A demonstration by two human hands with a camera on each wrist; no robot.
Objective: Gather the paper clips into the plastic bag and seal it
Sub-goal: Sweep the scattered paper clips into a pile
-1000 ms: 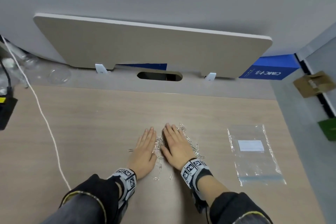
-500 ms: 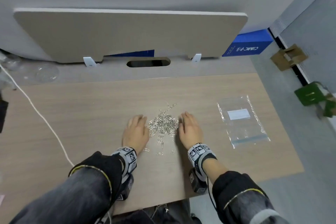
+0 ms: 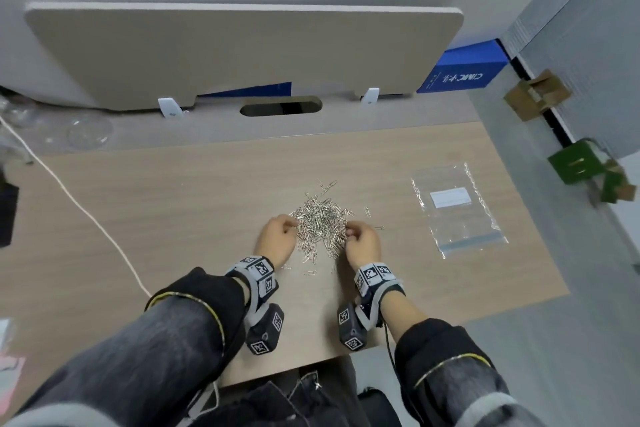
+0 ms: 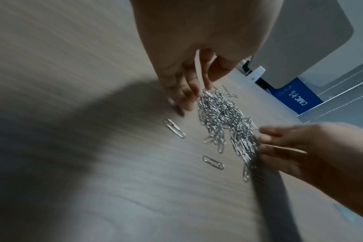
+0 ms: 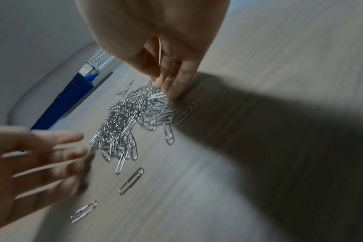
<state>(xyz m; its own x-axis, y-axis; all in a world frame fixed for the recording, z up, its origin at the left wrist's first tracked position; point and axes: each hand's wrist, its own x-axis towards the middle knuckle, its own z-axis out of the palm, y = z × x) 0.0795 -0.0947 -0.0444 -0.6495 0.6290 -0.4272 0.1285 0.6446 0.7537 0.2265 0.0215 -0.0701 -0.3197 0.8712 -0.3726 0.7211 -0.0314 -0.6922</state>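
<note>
A heap of silver paper clips (image 3: 320,218) lies on the wooden table (image 3: 173,218), with a few strays around it (image 3: 310,273). My left hand (image 3: 278,237) touches the heap's left side and my right hand (image 3: 360,239) its right side. In the left wrist view the left fingers (image 4: 186,98) point down onto the edge of the clips (image 4: 222,114), and the right hand (image 4: 290,147) presses in from the other side. The right wrist view shows the right fingers (image 5: 172,81) against the clips (image 5: 130,121). The clear plastic bag (image 3: 457,211) lies flat to the right, apart from both hands.
A white cord (image 3: 86,215) runs across the table's left part. A beige divider panel (image 3: 242,52) stands at the back, above a cable slot (image 3: 280,106), with a blue box (image 3: 464,74) behind it. The table's front edge (image 3: 311,362) is close behind my wrists.
My hands lay flat over scattered clips, then drew apart to either side. Now they have closed in on the clips, which sit in a tighter heap.
</note>
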